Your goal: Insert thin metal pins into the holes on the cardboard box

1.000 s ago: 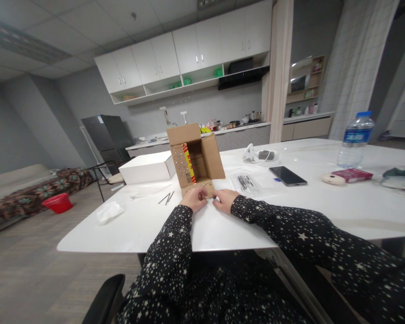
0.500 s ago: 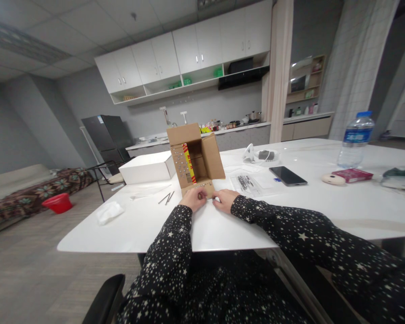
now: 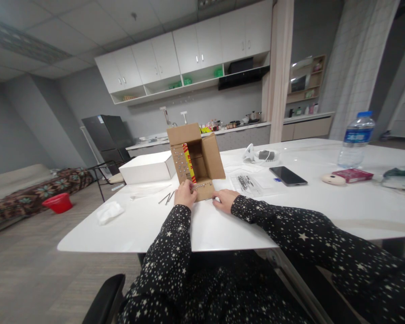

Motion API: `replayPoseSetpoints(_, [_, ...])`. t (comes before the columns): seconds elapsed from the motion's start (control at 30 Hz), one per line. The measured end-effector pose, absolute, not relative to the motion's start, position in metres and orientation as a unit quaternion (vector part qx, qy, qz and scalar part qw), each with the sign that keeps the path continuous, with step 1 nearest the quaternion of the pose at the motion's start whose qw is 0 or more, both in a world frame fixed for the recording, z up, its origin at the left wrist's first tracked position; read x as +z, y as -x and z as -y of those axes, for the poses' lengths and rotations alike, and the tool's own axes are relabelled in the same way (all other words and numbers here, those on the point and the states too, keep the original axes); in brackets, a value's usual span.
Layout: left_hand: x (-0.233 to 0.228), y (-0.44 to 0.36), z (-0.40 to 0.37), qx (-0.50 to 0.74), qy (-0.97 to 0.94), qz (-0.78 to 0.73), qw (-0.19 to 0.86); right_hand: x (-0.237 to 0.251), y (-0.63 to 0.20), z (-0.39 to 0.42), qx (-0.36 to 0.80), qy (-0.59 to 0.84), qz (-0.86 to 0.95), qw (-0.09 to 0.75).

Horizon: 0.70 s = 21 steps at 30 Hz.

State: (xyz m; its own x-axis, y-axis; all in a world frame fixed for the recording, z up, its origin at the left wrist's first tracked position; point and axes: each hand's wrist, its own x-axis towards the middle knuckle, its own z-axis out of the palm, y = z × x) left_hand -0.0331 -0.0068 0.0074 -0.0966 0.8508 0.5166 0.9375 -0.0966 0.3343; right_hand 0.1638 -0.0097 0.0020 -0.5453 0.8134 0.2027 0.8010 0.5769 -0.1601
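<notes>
A small brown cardboard box [image 3: 196, 155] stands on the table with its flaps spread and its opening toward me. Small shiny studs dot its left flap [image 3: 180, 163] and lower flap [image 3: 205, 191]. A yellow and red strip [image 3: 189, 164] runs along the inner edge of the left flap. My left hand [image 3: 185, 195] is at the corner where those two flaps meet, fingers bent together; whatever is in them is hidden. My right hand [image 3: 225, 200] pinches the right corner of the lower flap, keeping it down against the tabletop.
Several pen-like sticks [image 3: 167, 198] lie left of my left hand, with crumpled tissue [image 3: 110, 212] farther out. A white box [image 3: 148, 167] stands behind. To the right are a clear plastic bag [image 3: 245, 184], a phone [image 3: 288, 176], a pink pack [image 3: 353, 175] and a water bottle [image 3: 356, 139].
My left hand has moved left and slightly up, from the middle of the lower flap to the base of the left flap. My right hand and the box stay put.
</notes>
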Motion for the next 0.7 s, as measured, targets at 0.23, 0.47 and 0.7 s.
replayPoseSetpoints(0.23, [0.0106, 0.0335, 0.0091, -0.310, 0.644, 0.696, 0.067, 0.0016, -0.1643, 0.0085, 0.026, 0.456, 0.880, 0.130])
replayPoseSetpoints(0.47, [0.0118, 0.0322, 0.0113, -0.305, 0.650, 0.693, 0.057, 0.0006, -0.1643, 0.0084, 0.021, 0.452, 0.882, 0.134])
replayPoseSetpoints(0.7, [0.0121, 0.0308, 0.0113, -0.323, 0.646, 0.687, 0.075, 0.0007, -0.1646, 0.0081, 0.020, 0.450, 0.883, 0.132])
